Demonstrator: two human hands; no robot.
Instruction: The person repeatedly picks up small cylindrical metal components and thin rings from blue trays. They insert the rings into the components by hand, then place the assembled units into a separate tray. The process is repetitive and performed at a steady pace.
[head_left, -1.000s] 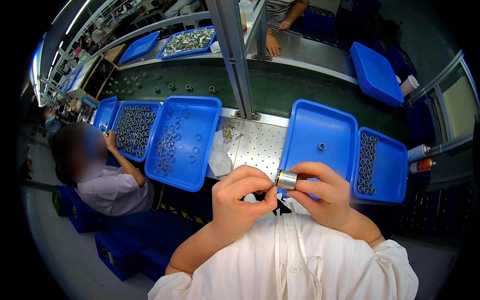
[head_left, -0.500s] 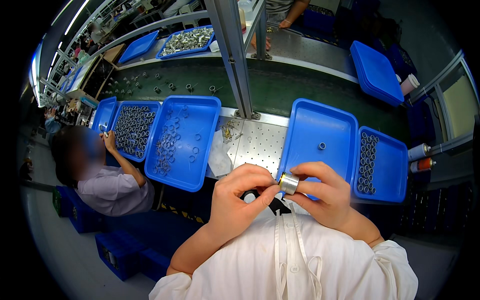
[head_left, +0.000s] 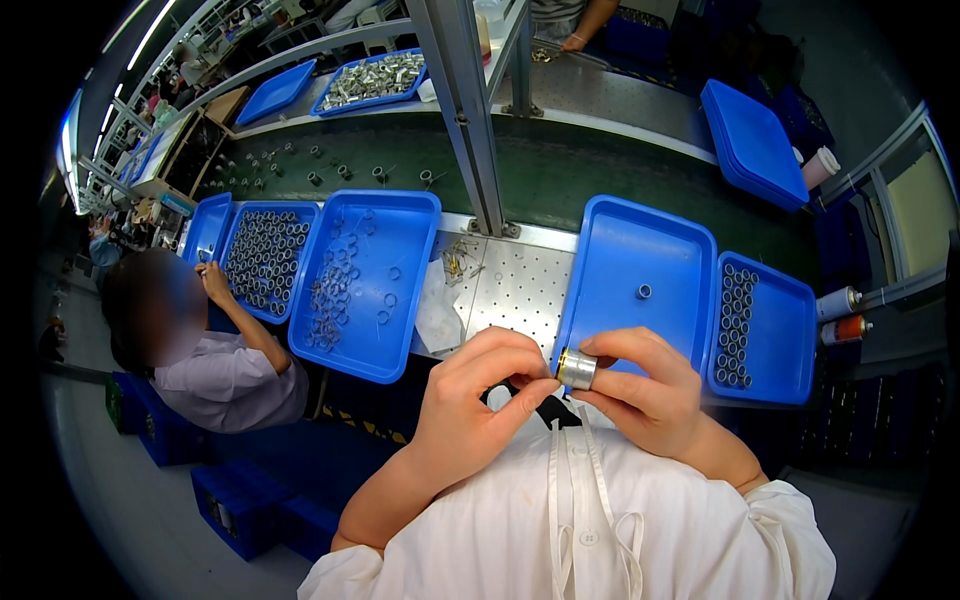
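Observation:
My right hand [head_left: 648,388] grips a short silver metal cylinder [head_left: 577,369] between thumb and fingers, in front of my chest. A yellowish rim shows at the cylinder's left end. My left hand [head_left: 482,392] is closed in a pinch, thumb and fingertips right against that end; whatever lies between them is too small to make out. Beyond my hands, a blue tray [head_left: 625,255] carries one upright metal ring [head_left: 643,291]. To its right, another blue tray [head_left: 785,325] has rows of similar rings [head_left: 734,325] along its left side.
Left of me, a blue tray [head_left: 405,290] holds thin loose rings [head_left: 340,290]. A co-worker [head_left: 215,350] sits beside a tray packed with metal rings [head_left: 265,255]. Small brass-coloured pieces [head_left: 458,262] lie on the perforated metal table [head_left: 515,295]. A metal post [head_left: 470,130] rises before the green conveyor [head_left: 560,170].
The cylinder has turned slightly and shifted a little left between my fingers. Both my hands stay almost in place. A person's hand by the far post is no longer visible.

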